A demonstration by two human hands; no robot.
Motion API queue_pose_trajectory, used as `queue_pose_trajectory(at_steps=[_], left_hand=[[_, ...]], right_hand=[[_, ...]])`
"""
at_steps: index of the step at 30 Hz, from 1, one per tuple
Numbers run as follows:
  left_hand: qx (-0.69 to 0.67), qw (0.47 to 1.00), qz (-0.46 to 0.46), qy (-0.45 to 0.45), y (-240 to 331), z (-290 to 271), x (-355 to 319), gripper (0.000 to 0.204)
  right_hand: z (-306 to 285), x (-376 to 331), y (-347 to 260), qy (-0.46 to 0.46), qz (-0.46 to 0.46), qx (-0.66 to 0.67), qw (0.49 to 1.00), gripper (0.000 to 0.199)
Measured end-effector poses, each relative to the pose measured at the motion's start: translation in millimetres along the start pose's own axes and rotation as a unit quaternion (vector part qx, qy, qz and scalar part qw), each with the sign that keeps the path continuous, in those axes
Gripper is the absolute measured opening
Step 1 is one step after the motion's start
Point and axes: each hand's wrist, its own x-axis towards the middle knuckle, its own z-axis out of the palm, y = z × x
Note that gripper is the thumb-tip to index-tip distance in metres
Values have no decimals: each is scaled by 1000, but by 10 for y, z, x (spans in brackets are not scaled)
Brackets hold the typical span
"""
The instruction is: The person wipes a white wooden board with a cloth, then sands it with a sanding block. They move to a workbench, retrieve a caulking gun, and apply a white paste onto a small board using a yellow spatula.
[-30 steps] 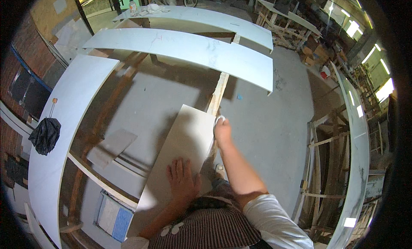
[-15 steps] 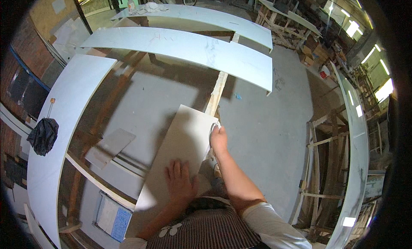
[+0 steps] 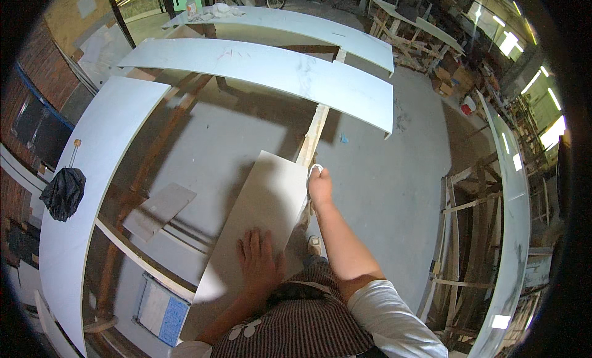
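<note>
Clearly, the person's left hand [image 3: 262,262] lies palm down on one pale board [image 3: 248,207], its fingers slightly spread. The right arm [image 3: 345,247] stretches forward, and the right hand [image 3: 319,188] is curled tight around one white wad [image 3: 316,167] at the board's right edge. The board lies directly before the person's striped apron [image 3: 302,318]. Beyond it, two long white slabs [image 3: 265,63] run crosswise; a third slab [image 3: 102,154], at left, bears one black bundle [image 3: 63,194], and a fourth slab [image 3: 515,216] is at right.
</note>
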Motion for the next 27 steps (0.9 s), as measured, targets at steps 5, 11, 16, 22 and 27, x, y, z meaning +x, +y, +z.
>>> queue_pose_trajectory(at_steps=[5, 11, 16, 22, 27], left_hand=[[-4, 1000, 4, -12, -8, 54, 12, 62], [-10, 999, -28, -33, -26, 1, 1, 62], [-3, 999, -27, -30, -8, 2, 0, 61], [-6, 999, -35, -35, 2, -38, 51, 62], [5, 1000, -16, -20, -42, 43, -45, 64]], right_hand=[[91, -252, 446, 35, -47, 64, 996, 32], [-37, -117, -3, -42, 43, 47, 997, 31], [-47, -361, -29, -6, 50, 38, 998, 32], [-74, -290, -152, -39, 67, 66, 995, 34], [3, -274, 66, -3, 12, 47, 999, 37]])
